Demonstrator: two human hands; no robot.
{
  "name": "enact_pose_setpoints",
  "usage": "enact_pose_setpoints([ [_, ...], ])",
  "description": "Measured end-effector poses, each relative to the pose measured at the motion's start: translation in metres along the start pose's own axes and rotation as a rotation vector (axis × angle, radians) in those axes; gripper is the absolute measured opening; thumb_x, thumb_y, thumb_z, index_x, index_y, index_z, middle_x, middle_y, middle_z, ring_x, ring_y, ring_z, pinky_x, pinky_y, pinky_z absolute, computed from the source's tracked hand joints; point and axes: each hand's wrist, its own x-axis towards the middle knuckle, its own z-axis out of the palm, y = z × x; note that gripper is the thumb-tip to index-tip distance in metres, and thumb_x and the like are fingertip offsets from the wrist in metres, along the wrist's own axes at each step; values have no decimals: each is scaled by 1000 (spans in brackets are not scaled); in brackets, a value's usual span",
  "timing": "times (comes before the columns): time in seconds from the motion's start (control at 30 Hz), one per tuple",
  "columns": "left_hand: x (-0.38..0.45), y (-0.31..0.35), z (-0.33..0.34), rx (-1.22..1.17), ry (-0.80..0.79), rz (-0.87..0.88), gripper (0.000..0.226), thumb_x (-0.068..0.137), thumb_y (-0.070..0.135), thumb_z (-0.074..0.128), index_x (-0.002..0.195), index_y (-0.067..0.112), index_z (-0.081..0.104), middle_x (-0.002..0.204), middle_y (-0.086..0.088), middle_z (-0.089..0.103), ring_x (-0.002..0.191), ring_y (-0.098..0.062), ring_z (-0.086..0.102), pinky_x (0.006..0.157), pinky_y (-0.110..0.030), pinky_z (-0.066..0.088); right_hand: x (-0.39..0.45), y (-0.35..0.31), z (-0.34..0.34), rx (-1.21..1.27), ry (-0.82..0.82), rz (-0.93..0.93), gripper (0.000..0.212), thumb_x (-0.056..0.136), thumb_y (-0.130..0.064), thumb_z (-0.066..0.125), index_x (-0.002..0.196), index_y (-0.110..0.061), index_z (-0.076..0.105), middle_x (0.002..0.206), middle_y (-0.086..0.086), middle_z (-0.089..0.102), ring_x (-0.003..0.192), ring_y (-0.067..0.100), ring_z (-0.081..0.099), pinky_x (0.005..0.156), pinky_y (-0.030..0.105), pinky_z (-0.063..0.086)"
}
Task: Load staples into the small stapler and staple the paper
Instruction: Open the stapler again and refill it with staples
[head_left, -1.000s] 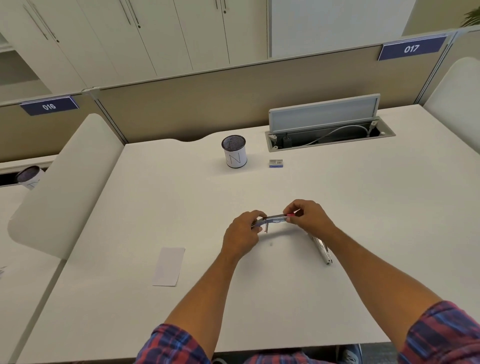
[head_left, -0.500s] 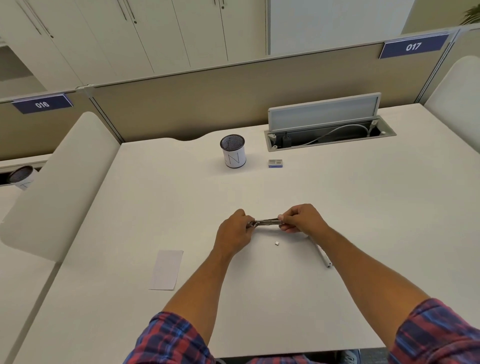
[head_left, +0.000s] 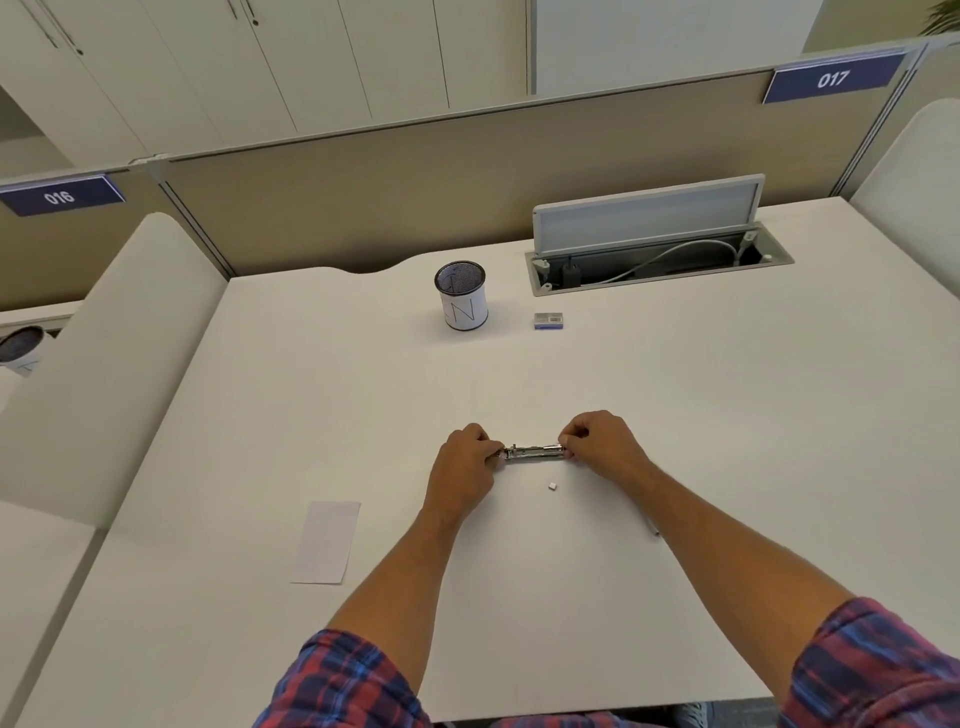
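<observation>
Your left hand (head_left: 464, 464) and right hand (head_left: 597, 443) meet over the middle of the white counter (head_left: 675, 395), each closed on one end of the small metal stapler (head_left: 535, 452). The stapler lies level between them, running left to right, held just above or at the counter surface; which of the two cannot be told. Your left grip has the fingers curled in and pinches the stapler's left end, knuckles turned up toward the camera. Your right grip is also curled, its fingertips pinching the right end from above, the wrist bent slightly outward. Both forearms reach forward from the plaid sleeves (head_left: 878, 670) and converge on the stapler, bare from the elbow down.

A tiny white piece (head_left: 552, 486) sits on the counter just in front of the stapler, apart from both hands; it is too small to identify. A slim silver object (head_left: 653, 529) shows beside your right forearm, mostly hidden by it. The sheet of paper (head_left: 327, 541) lies flat well to the left of your left arm, untouched. Farther back stand a mesh pen cup (head_left: 461, 296) and, to its right, a small box (head_left: 548, 320), with the open cable tray (head_left: 660, 254) behind them.
</observation>
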Motion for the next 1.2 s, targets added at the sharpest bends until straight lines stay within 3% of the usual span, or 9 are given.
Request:
enact_pose_setpoints([
  [0.1,-2,-1,2,-1,1,4,18,95,13,66,108,11,79,99,-7,63,92,-30,55,75,-36,48,-4,3,3,-46,51,-73,13,91,-6,64,92,-11,76,88,2,71,80,16,65,71,24,47],
  [0.2,-4,0,4,-4,10,-1,16,94,11,66,105,9,79,100,-6,63,94,-31,53,76,-38,49,-14,6,5,-73,156,-278,12,87,-4,69,90,-14,75,87,-3,64,72,7,59,68,11,41],
  [0.3,-6,0,6,-31,18,-27,16,94,11,67,106,11,78,101,-4,61,98,-28,52,76,-38,51,-23,11,6,-149,23,-480,5,84,-13,79,86,-16,77,80,-7,64,67,5,57,70,23,47],
  [0.47,-5,-1,7,-96,34,-28,26,87,12,73,112,15,74,105,-1,62,100,-25,55,81,-34,49,-28,17,8,-411,-162,-476,21,85,-33,77,99,-18,78,95,-2,65,81,14,61,77,32,51],
  [0.67,0,4,2,-81,151,23,41,73,20,62,113,20,68,107,3,61,95,-20,57,83,-34,51,-25,15,8,-460,-208,-494,15,93,-23,67,100,-21,80,101,-1,67,91,19,64,78,33,48],
  [0.9,23,17,-3,-150,255,48,36,69,19,60,104,20,68,99,7,61,92,-16,58,78,-33,52,-18,8,6,-529,-303,-581,13,95,-21,61,99,-19,73,105,-5,63,93,18,60,78,35,49],
  [1.07,47,31,-2,-204,297,29,25,78,16,60,100,21,69,97,9,63,86,-12,59,73,-29,52,-12,1,0,-316,-225,-641,6,92,-20,69,94,-16,74,93,-6,66,77,11,61,74,31,53],
  [1.2,81,44,-4,-257,298,-11,22,85,17,58,102,25,68,100,14,63,84,-7,58,71,-22,48,11,-9,-12,-23,-62,-510,4,87,-14,77,88,-18,76,84,-10,74,74,8,70,74,25,58],
])
